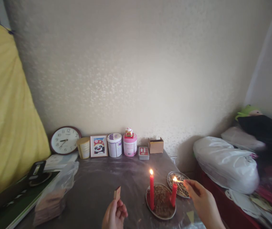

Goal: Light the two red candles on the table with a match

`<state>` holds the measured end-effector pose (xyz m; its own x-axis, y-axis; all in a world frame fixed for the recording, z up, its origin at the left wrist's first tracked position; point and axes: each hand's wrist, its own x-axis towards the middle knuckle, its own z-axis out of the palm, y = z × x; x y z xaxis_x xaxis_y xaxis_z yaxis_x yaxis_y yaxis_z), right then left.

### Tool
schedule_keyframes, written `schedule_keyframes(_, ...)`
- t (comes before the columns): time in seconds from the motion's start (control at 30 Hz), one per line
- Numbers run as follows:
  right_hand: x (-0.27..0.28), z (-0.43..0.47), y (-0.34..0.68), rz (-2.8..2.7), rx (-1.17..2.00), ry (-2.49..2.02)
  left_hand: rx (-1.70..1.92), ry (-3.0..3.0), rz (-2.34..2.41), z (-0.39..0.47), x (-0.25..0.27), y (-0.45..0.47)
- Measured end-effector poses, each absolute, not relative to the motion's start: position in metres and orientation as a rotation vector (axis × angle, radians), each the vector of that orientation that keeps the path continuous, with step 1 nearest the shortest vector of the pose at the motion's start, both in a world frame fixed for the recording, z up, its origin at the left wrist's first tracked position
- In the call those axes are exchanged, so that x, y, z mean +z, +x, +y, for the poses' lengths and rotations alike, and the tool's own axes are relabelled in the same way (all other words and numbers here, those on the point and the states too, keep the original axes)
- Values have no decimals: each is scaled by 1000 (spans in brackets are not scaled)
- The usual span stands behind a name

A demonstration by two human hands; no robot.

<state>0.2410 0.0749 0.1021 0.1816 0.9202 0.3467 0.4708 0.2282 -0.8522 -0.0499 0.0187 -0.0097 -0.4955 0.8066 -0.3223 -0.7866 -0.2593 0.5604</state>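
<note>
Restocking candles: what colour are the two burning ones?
Both candles are red, seen in the head view.

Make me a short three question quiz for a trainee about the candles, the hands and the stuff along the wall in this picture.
1. True or false: both red candles on the near plate are burning.
2. What does the left hand hold? A) a spoon B) a matchbox C) a clock
3. Fill in: the right hand holds a lit match at the wick of the ____ candle.

Key
1. True: the left candle and the right candle each show a flame.
2. B: a small matchbox is pinched upright; the clock leans against the wall.
3. Right.
</note>
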Motion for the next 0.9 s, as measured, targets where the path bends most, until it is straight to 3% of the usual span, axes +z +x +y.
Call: schedule_keyframes(0.9, 106, 72, 240, -1444, 522, -1367, 1923, 70, 843, 16, -10, -49)
